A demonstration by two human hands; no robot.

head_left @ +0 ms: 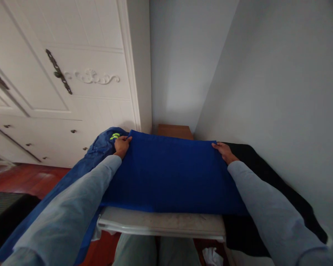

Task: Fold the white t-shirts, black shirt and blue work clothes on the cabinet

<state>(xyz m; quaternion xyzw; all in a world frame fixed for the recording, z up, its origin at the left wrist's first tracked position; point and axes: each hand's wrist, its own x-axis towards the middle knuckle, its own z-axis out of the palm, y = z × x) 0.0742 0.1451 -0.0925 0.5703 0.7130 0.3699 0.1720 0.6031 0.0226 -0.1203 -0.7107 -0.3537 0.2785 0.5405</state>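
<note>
A blue cloth (172,173) lies spread over a small table (161,221), its near edge just short of the table's front. At its far left corner my left hand (122,145) is closed, pinching the fabric between thumb and fingers. My right hand (224,151) grips the far right corner the same way. Beside my left hand is a crumpled darker blue garment (100,145) with a yellow-green mark, hanging down the table's left side. Black fabric (242,151) lies to the right, partly under the blue cloth and behind my right forearm.
A white wardrobe (100,33) with dark handles stands at the left and a grey wall (280,81) rises at the right. Behind the table is a brown box-like object (175,131). A black object (11,214) sits on the red floor (44,177); crumpled white material (212,255) lies below.
</note>
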